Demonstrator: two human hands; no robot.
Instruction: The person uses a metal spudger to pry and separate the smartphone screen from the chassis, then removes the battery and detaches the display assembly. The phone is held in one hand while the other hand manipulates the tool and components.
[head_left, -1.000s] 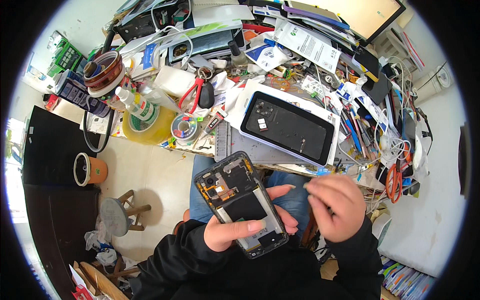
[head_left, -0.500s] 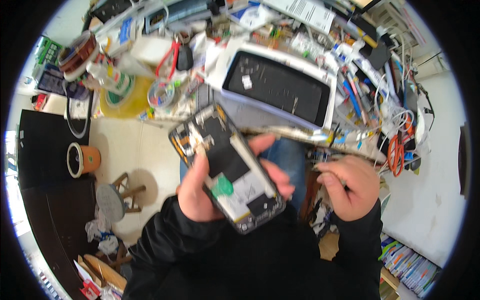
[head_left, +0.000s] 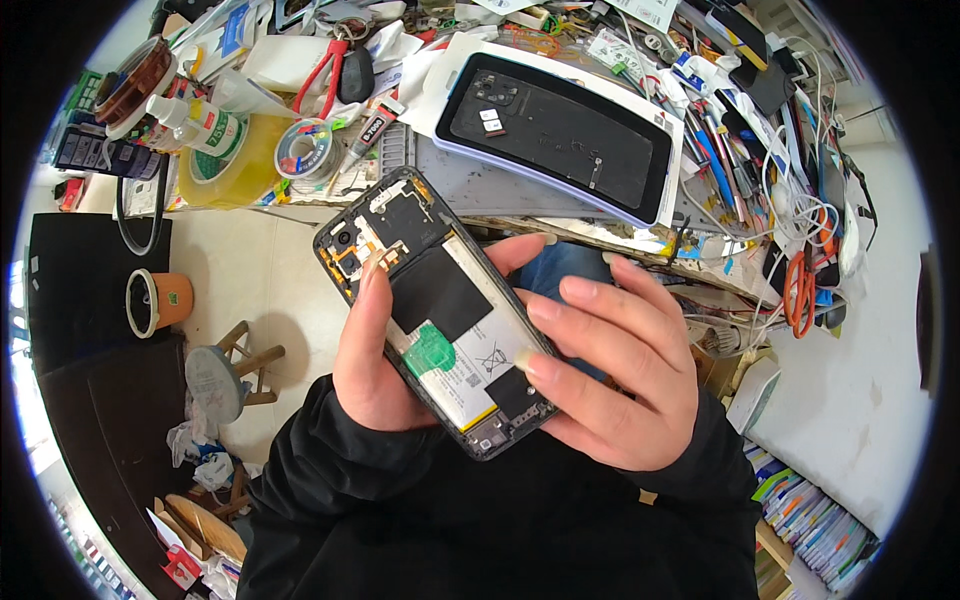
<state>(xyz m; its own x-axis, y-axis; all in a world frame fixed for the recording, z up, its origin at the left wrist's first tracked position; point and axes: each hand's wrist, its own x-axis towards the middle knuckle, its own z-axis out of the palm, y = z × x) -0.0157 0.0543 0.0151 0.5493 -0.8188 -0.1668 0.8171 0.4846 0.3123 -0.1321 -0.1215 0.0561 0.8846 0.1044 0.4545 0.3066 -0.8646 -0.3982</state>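
My left hand [head_left: 372, 375] grasps the opened, black-framed rectangular smartphone [head_left: 440, 285], my thumb lying along its left edge near the camera end, the other fingers passing underneath and showing past the far long edge. The phone is in front of my black-sleeved torso, slanted, its camera end up and to the left, just short of the cluttered workbench [head_left: 380, 150]. My right hand [head_left: 630, 385] comes in from the right, fingers spread and slightly bent, tips over the phone's lower right edge; I cannot tell whether it grips or merely touches.
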